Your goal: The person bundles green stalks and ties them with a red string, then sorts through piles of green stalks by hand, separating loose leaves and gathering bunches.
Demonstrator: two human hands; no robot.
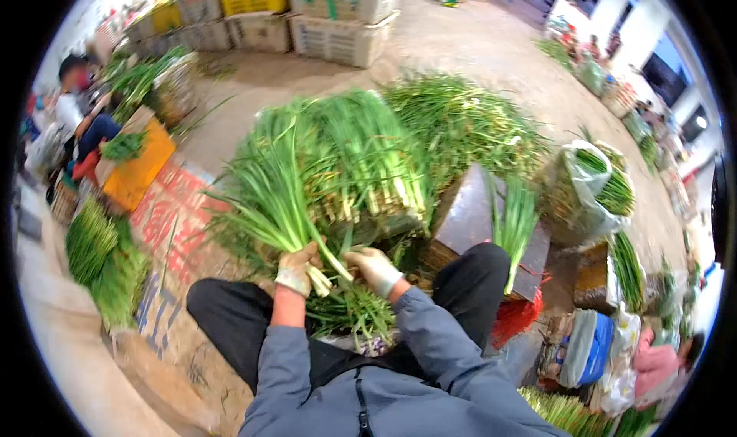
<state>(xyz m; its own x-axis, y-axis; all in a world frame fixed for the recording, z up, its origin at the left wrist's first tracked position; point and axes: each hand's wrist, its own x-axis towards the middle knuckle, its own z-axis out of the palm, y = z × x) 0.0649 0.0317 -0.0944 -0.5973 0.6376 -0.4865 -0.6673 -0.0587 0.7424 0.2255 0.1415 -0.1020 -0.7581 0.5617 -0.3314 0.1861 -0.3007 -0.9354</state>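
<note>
My left hand (301,270), in a pale glove, is closed around a bunch of leeks (285,218). Their flat green leaves fan up and away, and the white ends stick out below the hand. One leek slants right from the bunch, its white end close to my right hand (375,270). That hand is gloved too, its fingers drawn together; what they pinch is hidden. Loose green leaves (349,310) lie between my knees below both hands. Just beyond is a big stack of leeks (345,145), white ends toward me.
A heap of greens (468,122) lies behind the stack. By my right knee, more leeks (516,222) rest on a dark-topped box (468,207). A filled plastic sack (583,191) stands further right. Crates (338,42) line the back. A person (80,115) sits at left.
</note>
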